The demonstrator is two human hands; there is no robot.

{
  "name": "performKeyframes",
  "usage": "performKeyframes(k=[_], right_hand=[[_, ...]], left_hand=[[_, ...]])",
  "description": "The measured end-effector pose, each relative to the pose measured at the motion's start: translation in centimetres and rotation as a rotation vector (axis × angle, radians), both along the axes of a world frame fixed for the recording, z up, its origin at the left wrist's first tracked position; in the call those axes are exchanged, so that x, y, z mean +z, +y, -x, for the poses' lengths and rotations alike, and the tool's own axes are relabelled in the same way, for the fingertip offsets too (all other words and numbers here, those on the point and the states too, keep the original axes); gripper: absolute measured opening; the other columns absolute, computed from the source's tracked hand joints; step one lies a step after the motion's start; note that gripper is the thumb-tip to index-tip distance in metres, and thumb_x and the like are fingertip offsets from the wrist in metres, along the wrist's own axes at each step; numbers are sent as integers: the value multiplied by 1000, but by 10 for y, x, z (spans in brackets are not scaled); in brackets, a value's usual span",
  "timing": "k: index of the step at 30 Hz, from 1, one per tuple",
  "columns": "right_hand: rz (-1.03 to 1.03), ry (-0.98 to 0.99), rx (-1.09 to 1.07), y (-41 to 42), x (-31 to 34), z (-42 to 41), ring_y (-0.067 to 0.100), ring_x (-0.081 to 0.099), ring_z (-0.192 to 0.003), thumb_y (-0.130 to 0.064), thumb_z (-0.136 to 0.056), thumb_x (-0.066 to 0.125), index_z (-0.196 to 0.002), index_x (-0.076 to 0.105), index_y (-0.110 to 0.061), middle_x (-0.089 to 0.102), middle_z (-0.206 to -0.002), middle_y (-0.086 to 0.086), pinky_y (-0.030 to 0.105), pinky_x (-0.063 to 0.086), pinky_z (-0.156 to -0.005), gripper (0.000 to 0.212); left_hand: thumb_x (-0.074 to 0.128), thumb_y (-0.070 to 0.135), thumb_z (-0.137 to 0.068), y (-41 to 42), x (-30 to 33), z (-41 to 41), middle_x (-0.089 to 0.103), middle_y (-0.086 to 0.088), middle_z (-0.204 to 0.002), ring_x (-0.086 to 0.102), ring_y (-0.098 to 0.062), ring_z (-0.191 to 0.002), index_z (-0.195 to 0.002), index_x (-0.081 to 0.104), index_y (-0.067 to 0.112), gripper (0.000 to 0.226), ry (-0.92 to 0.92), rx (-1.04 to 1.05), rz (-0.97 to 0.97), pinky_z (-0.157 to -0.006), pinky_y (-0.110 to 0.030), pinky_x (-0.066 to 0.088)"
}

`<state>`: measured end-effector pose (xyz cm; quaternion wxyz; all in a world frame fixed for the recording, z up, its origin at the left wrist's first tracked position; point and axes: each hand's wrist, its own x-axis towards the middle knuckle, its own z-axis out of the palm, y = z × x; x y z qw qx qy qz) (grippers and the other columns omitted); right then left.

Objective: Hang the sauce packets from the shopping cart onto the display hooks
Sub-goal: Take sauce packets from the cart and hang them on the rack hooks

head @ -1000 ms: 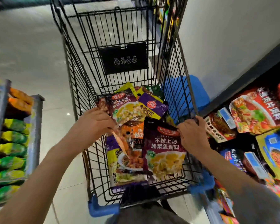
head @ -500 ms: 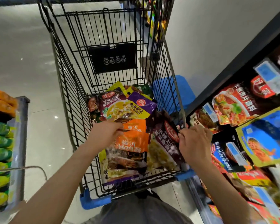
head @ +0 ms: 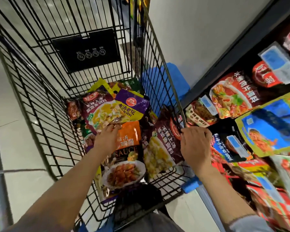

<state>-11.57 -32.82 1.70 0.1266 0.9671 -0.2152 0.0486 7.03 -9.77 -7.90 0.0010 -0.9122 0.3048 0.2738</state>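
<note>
Picking step. Left hand (head: 107, 138) rests flat, fingers straight, on orange sauce packet (head: 129, 136) inside the shopping cart (head: 45, 104). Right hand (head: 195, 144) pinches maroon packet (head: 164, 144) at the cart's right wall. Next: lift maroon packet onto display hooks, not discernible among hanging packets (head: 232, 96).

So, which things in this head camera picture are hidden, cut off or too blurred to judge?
- Left hand, head view: its fingertips go under the purple packet, so its grip cannot be judged.
- Orange sauce packet: its left side is covered by that hand.
- Display hooks: hidden behind the hanging packets on the right.
- Lower right packets: blurred by motion, labels unreadable.
- Right hand covers the dark red packet edge at the cart rim.
</note>
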Motion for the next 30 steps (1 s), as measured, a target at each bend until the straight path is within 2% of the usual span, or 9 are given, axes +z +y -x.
performKeyframes(k=[2,6,10,13,16,20,23,27,30], right_hand=[[-29,-34,-1,1,-2,0,26,59,-86,-16,-89,50,-85,58,-16,60,-80,2,39,33,-88,9],[-190,-41,-115,5,10,-9,23,61,-90,-16,-86,58,-84,66,-17,66,-80,-2,38,29,-87,8],[-449,-38,-279,5,30,-18,19,54,-98,-19,-90,56,-94,70,-21,66,-88,-3,31,21,-81,14],[-497,-51,-277,7,36,-12,20,53,-91,-19,-89,57,-87,69,-21,63,-82,-2,30,19,-77,12],[-564,-85,-259,11,35,-3,18,54,-88,-17,-86,62,-82,69,-20,65,-76,-5,34,27,-80,8],[-543,-82,-253,13,40,4,16,54,-89,-20,-88,61,-85,69,-20,64,-78,-7,31,20,-79,9],[-479,-48,-212,11,39,4,19,57,-85,-17,-86,62,-81,69,-19,64,-75,-5,36,30,-82,9],[-318,-11,-174,12,27,-1,19,59,-72,-13,-79,68,-69,63,-21,60,-65,-7,36,38,-75,14],[-255,77,-176,10,17,-4,18,57,-72,-12,-82,63,-70,61,-23,57,-66,-8,30,26,-72,17]], left_hand=[[59,31,-88,-8,3,3,33,-11,-148,39,-33,-129,-146,30,21,65,36,36,165,-94,-49,45],[58,27,-91,-50,38,7,32,-9,-149,33,-28,-135,-146,30,21,61,96,64,564,-105,-42,35],[60,31,-90,-94,74,-2,33,-3,-149,32,-23,-135,-145,29,29,64,-1,-169,774,-109,-38,32],[60,31,-90,-118,96,-9,37,0,-148,30,-19,-136,-140,42,28,53,-45,-419,716,-111,-30,18],[55,28,-93,-125,107,-10,58,2,-125,48,-18,-121,-120,61,25,28,14,-520,605,-105,-37,37],[57,24,-92,-102,93,-10,57,5,-127,49,-15,-120,-124,57,23,31,44,-266,612,-98,-34,42],[59,16,-91,-66,55,-16,52,-2,-133,49,-21,-122,-131,49,21,42,169,48,488,-98,-35,43],[58,30,-92,-29,-1,-30,47,-9,-138,50,-26,-119,-142,36,19,56,222,47,131,-96,-34,39],[67,36,-82,-17,-34,-40,41,-12,-143,47,-29,-123,-145,30,20,75,290,37,14,-100,-36,37]])
